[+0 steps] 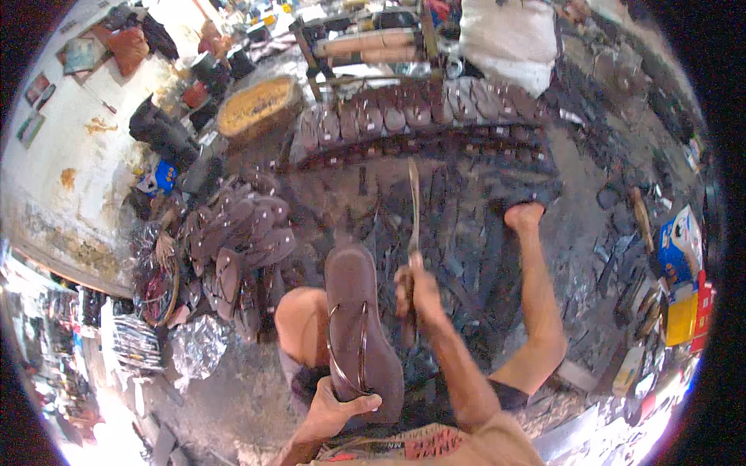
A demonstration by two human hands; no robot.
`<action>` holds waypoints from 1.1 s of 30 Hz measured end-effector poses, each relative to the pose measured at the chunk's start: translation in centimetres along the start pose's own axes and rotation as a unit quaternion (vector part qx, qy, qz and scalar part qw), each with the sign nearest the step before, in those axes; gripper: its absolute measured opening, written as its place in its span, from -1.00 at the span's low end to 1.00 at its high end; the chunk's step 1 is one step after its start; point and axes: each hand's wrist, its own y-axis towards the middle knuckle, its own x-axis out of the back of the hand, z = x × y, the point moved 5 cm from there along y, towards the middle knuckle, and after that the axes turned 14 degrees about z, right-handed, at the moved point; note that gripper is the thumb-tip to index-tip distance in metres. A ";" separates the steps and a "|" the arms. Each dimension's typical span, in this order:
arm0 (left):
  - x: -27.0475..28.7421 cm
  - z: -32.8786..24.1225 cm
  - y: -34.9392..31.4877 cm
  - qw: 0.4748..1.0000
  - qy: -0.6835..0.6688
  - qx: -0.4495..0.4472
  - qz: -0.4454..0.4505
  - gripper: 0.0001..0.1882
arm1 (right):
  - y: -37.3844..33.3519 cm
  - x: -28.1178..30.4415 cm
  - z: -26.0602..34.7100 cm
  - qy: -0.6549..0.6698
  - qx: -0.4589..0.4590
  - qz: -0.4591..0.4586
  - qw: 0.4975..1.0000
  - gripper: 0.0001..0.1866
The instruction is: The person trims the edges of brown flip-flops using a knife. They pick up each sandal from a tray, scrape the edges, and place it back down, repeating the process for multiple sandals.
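The person sits on the ground with knees apart, both hands working at the lap. The left hand (336,408) is clamped on the heel end of a brown sandal (359,326), thumb over the sole's edge; the sandal is a flat, elongated oval of matte leather-like material with thin curved straps arching over its upper face, and its toe end points away from the body, resting against the left knee. The right hand (420,291) is closed around the handle of a long, narrow metal blade (413,206), which stands just right of the sandal's toe and extends away from the hand toward the far ground. Beyond both hands, a curved row of finished sandal soles (420,113) lies overlapped like scales, dull brown and ribbed. To the left of the left hand, a loose heap of flat sole pieces (237,248) is piled, with crumpled silver foil (198,346) near it. A round wooden block (258,107) with a worn, pale top stands farther off. Dark offcuts (466,225) cover the ground ahead of the right hand.
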 end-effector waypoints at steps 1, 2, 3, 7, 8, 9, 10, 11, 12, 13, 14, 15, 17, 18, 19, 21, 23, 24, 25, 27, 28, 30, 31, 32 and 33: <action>0.1 0.5 0.5 0.998 0.013 -0.055 0.009 -0.60 | -2.3 -1.1 -1.0 0.062 -0.055 0.011 0.996 -0.28; -0.9 0.7 0.9 0.997 0.053 -0.047 0.027 -0.58 | -3.5 -0.4 -0.8 0.041 0.007 -0.018 0.999 -0.32; -1.9 0.7 0.9 0.994 0.098 -0.041 0.039 -0.57 | -4.8 -0.6 -0.1 0.019 0.070 -0.043 0.996 -0.35; -2.8 -1.6 1.0 0.964 0.129 -0.228 0.041 -0.49 | -10.7 -2.8 5.8 -0.099 0.212 -0.037 0.972 -0.60; -2.5 -3.7 1.3 0.945 0.109 -0.308 0.020 -0.48 | -12.4 -4.1 7.3 -0.111 0.224 -0.020 0.968 -0.63; -2.2 -5.2 2.1 0.938 0.100 -0.331 -0.009 -0.48 | -13.4 -5.2 6.9 -0.189 0.245 -0.024 0.951 -0.61; -2.0 -6.7 3.0 0.932 0.086 -0.350 -0.032 -0.49 | -15.1 -5.4 6.8 -0.227 0.248 -0.035 0.941 -0.61; -1.7 -7.1 3.8 0.958 0.069 -0.279 0.011 -0.51 | -16.8 -5.6 6.5 -0.262 0.252 -0.046 0.930 -0.61; -0.6 -6.5 3.7 0.976 0.054 -0.208 0.040 -0.53 | -18.1 -6.4 7.3 -0.248 0.247 -0.047 0.936 -0.63; 0.0 -6.4 3.3 0.978 0.005 -0.202 0.058 -0.55 | -19.4 -5.8 7.4 -0.262 0.231 -0.035 0.936 -0.65; 0.3 -6.4 2.8 0.977 -0.044 -0.196 0.075 -0.56 | -21.0 -5.2 7.4 -0.280 0.211 -0.022 0.936 -0.68; 0.8 -6.2 2.2 0.975 -0.089 -0.186 0.089 -0.58 | -22.4 -4.6 7.4 -0.295 0.194 -0.008 0.935 -0.71; 1.5 -5.5 1.5 0.978 -0.104 -0.154 0.098 -0.58 | -25.5 -2.9 3.3 -0.398 0.124 0.024 0.908 -0.73; 1.6 -5.3 1.2 0.979 -0.111 -0.140 0.098 -0.59 | -27.0 -2.7 1.4 -0.445 0.089 0.029 0.891 -0.73; 1.4 -5.2 1.0 0.979 -0.116 -0.146 0.083 -0.57 | -28.5 -2.3 -0.6 -0.445 0.028 0.025 0.895 -0.74; 1.0 -4.4 1.5 0.980 -0.121 -0.125 0.090 -0.55 | -31.6 -1.6 -3.4 -0.452 -0.055 0.013 0.890 -0.73; 1.4 -3.8 2.0 0.982 -0.120 -0.114 0.093 -0.52 | -33.3 -1.5 -4.8 -0.472 -0.087 0.016 0.877 -0.72; 1.4 -3.6 2.1 0.982 -0.114 -0.111 0.098 -0.50 | -33.1 -1.3 -4.7 -0.475 -0.073 0.012 0.877 -0.71; 1.6 -3.6 2.1 0.983 -0.108 -0.112 0.099 -0.47 | -31.9 -1.1 -4.7 -0.481 -0.053 0.012 0.875 -0.70; 1.0 -4.0 2.4 0.987 -0.066 -0.126 0.080 -0.46 | -28.7 -0.4 -3.6 -0.517 -0.013 0.002 0.856 -0.65; 0.7 -4.3 2.4 0.988 -0.046 -0.130 0.073 -0.45 | -26.8 -0.2 -2.5 -0.547 0.010 -0.005 0.837 -0.60; 1.0 -5.1 2.3 0.989 -0.011 -0.120 0.082 -0.45 | -23.6 -0.8 1.6 -0.518 0.024 0.049 0.853 -0.59; 1.3 -5.6 2.5 0.990 0.009 -0.114 0.087 -0.45 | -22.6 -0.8 3.4 -0.539 0.018 0.073 0.839 -0.59; 1.6 -5.9 2.7 0.991 0.017 -0.109 0.082 -0.46 | -21.5 -0.8 4.6 -0.557 0.014 0.101 0.824 -0.58; 1.5 -6.1 2.7 0.991 0.022 -0.104 0.080 -0.46 | -20.7 -1.0 6.2 -0.580 -0.002 0.110 0.807 -0.57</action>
